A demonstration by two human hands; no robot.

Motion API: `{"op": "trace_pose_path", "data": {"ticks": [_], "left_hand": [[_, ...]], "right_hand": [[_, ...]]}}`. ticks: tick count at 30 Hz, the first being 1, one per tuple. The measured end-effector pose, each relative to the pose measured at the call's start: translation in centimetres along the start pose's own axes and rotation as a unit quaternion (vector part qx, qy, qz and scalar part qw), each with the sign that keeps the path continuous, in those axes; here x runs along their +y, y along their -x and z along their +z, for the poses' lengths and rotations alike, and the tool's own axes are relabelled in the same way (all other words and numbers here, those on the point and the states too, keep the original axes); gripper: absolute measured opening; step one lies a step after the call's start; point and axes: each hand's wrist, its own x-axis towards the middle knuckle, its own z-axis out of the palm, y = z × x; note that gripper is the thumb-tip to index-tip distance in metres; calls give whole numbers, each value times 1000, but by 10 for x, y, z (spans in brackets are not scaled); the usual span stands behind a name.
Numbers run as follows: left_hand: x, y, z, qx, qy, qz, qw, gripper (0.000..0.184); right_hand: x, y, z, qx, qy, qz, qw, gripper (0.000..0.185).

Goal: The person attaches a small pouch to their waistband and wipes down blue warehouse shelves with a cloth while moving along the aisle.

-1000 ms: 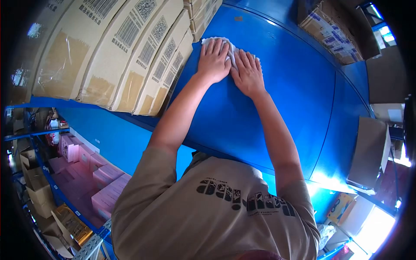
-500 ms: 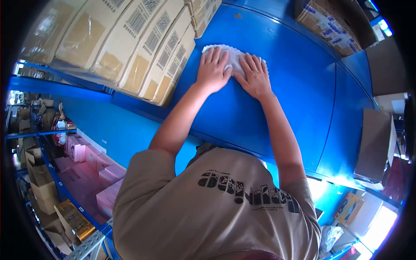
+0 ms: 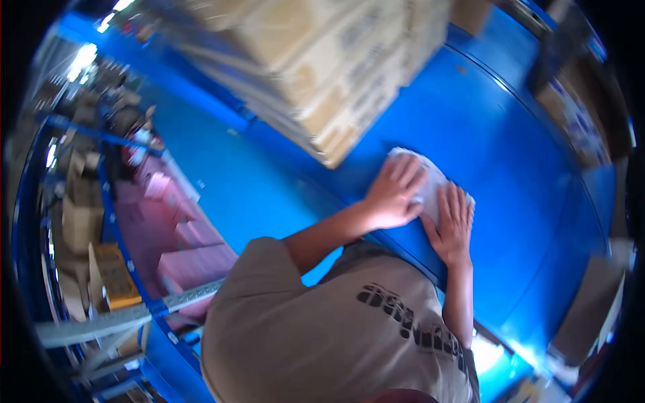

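Observation:
A white cloth with a scalloped edge (image 3: 435, 176) lies on the blue shelf surface (image 3: 517, 221), close to its near edge. My left hand (image 3: 398, 191) rests over the left part of the cloth, its fingers stretched out and slightly bent. On the right part lies my right hand (image 3: 451, 225), flat, with the thumb spread from the fingers. Both palms hide some of the cloth. Neither hand is wrapped round anything.
Stacked cardboard boxes (image 3: 336, 87) stand left of the cloth on the blue surface. More cartons (image 3: 588, 316) are at the right side. Down on the left are pink boxes (image 3: 195, 269) and a grey metal bar (image 3: 101, 326).
Both hands and the cloth have moved toward my body, nearer the surface's front edge. My elbows are more bent. The view has turned, and the boxes now look blurred.

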Motion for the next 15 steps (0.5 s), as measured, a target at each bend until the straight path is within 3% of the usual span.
{"op": "trace_pose_path", "data": {"ticks": [5,9,11,12,15], "left_hand": [[-26,-42,11,-33,31,-36,998,68],[-27,-36,20,66,9,-18,998,60],[-39,-32,21,58,-43,-53,996,57],[-41,-37,-1,-3,12,-82,997,55],[-51,-30,4,63,14,-49,997,47]], "right_hand": [[25,-42,-12,-21,12,-22,999,63],[27,-22,-25,-49,-164,61,983,54],[42,-22,-19,62,-91,33,993,47],[44,-20,-16,65,-81,57,993,47],[64,-16,-9,102,-12,93,990,42]]}}
